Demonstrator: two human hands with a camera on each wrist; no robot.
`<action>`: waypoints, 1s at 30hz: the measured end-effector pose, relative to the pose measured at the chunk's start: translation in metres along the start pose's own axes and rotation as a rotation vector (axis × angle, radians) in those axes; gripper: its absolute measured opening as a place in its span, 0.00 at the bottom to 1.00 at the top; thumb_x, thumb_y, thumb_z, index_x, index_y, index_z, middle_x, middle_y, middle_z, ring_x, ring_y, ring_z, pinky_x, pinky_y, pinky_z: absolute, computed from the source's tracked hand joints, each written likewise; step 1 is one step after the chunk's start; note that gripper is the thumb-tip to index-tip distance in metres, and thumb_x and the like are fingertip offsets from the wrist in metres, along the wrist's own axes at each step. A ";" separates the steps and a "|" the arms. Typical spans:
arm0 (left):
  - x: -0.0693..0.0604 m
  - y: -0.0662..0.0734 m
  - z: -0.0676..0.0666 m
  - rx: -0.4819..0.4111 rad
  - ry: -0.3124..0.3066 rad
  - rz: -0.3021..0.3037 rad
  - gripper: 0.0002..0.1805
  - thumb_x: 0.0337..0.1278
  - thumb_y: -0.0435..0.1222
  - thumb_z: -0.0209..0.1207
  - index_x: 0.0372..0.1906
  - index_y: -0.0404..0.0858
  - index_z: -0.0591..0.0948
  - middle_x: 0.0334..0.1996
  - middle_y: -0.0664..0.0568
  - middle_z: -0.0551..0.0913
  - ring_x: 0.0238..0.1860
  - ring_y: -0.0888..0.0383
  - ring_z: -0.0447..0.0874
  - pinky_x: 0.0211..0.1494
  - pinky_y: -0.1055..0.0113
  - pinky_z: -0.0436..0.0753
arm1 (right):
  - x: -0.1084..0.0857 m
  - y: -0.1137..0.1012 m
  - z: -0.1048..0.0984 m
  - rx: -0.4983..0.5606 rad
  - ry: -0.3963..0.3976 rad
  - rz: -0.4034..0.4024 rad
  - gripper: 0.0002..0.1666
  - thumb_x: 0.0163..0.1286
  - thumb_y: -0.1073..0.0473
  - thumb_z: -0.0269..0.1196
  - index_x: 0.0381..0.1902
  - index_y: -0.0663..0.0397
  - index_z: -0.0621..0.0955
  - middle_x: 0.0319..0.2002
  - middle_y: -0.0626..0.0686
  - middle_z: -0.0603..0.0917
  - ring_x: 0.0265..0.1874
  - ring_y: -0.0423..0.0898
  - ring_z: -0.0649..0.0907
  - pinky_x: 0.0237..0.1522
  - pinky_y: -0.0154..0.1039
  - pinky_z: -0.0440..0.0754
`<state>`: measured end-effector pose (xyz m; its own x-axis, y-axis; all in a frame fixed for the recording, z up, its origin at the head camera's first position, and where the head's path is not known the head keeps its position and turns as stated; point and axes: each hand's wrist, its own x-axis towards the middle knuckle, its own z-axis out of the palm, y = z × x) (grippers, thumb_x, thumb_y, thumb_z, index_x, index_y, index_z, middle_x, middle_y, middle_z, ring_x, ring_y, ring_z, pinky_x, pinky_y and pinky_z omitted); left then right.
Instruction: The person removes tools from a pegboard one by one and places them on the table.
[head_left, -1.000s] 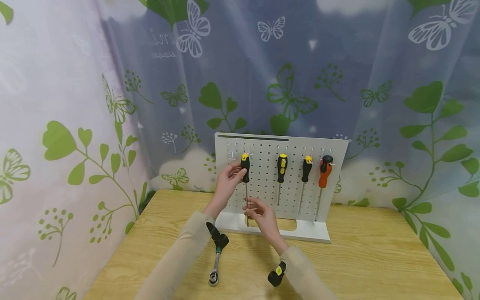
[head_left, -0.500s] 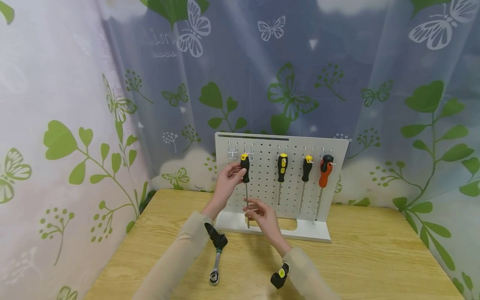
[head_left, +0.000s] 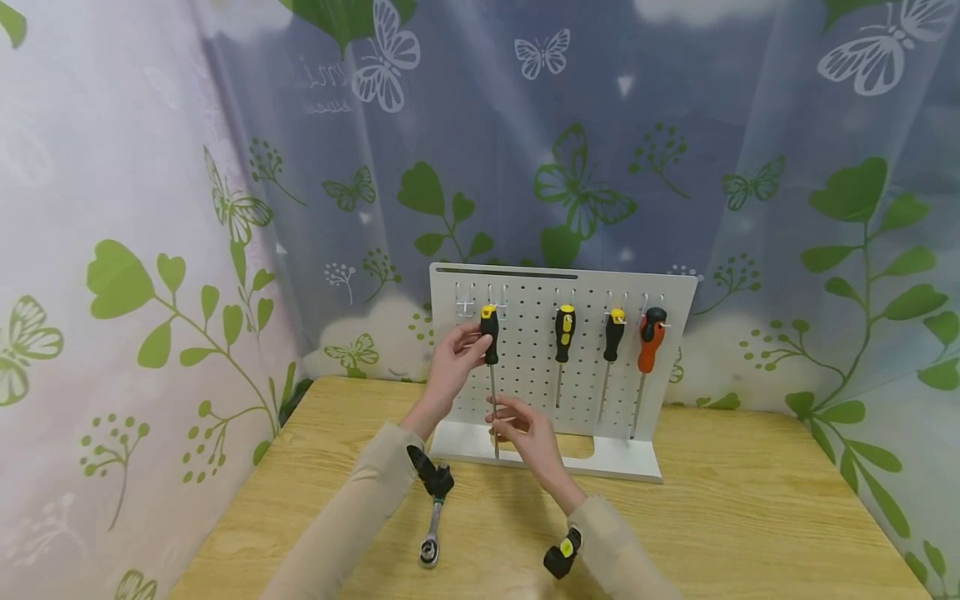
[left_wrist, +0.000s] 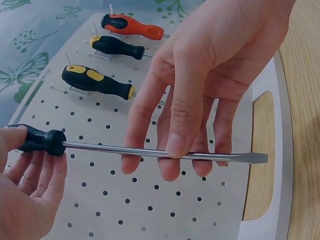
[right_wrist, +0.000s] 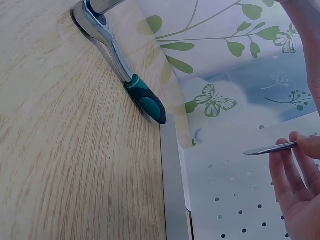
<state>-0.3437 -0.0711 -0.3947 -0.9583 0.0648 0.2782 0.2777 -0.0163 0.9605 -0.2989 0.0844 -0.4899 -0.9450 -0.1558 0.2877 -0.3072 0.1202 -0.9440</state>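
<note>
two hands (head_left: 453,362) (head_left: 530,433), one screwdriver (head_left: 490,323) held, seemingly upright

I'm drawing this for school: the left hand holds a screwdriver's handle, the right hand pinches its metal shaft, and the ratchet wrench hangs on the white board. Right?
Not quite: the ratchet wrench lies on the wooden table, as the head view shows. The rest is right: the left hand holds the screwdriver's handle, the right hand pinches its metal shaft.

Wood-grained across the tabletop (head_left: 750,500); bears an upright white pegboard stand (head_left: 527,350) and, lying just in front, a green-handled ratchet wrench (right_wrist: 119,61).
</note>
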 end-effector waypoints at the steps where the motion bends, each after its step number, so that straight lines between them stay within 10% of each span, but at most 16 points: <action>1: 0.000 0.000 0.000 0.000 -0.001 -0.001 0.23 0.72 0.38 0.60 0.65 0.31 0.75 0.59 0.35 0.80 0.57 0.43 0.82 0.60 0.54 0.85 | 0.000 0.000 0.000 0.002 -0.003 0.000 0.20 0.73 0.65 0.63 0.61 0.55 0.82 0.44 0.61 0.88 0.38 0.50 0.88 0.42 0.40 0.90; 30: -0.005 0.013 -0.004 0.027 -0.007 -0.038 0.24 0.74 0.36 0.58 0.67 0.29 0.73 0.60 0.33 0.80 0.57 0.41 0.81 0.60 0.52 0.85 | -0.022 -0.048 0.005 0.089 -0.083 0.007 0.21 0.73 0.69 0.62 0.62 0.68 0.78 0.46 0.70 0.86 0.41 0.63 0.87 0.43 0.47 0.91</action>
<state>-0.3355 -0.0753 -0.3841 -0.9677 0.0720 0.2418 0.2433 0.0134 0.9699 -0.2631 0.0769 -0.4519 -0.9333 -0.2366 0.2700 -0.2858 0.0344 -0.9577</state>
